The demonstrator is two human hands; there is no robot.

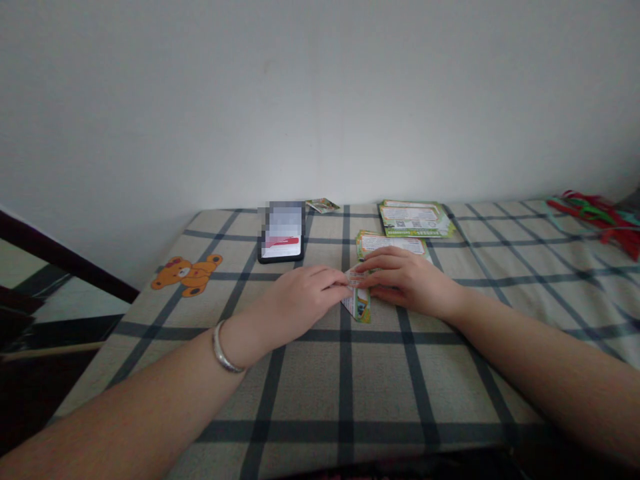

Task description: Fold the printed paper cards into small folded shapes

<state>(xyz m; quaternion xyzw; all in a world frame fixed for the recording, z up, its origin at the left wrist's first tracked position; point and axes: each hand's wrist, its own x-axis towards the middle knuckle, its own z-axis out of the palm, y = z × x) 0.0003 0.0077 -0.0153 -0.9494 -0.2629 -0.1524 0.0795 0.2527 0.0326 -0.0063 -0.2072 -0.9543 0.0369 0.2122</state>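
A small printed paper (361,308), folded to a slanted point and patterned green, yellow and white, lies on the checked cloth between my hands. From its left side, my left hand (305,300) pinches the edge with fingers together; a silver bracelet (223,353) circles that wrist. My right hand (413,280) comes in from the right, its bent fingers gripping the upper part of the paper. Just behind those fingers lies a flat printed leaflet (393,243), partly covered by my right hand. Some of the folded paper is hidden under my fingertips.
A stack of similar leaflets (415,217) lies by the wall. A phone (283,250) with a lit, partly blurred screen stands left of it, beside another folded paper piece (323,205). An orange bear figure (187,275) is at left; red and green strips (600,217) lie far right.
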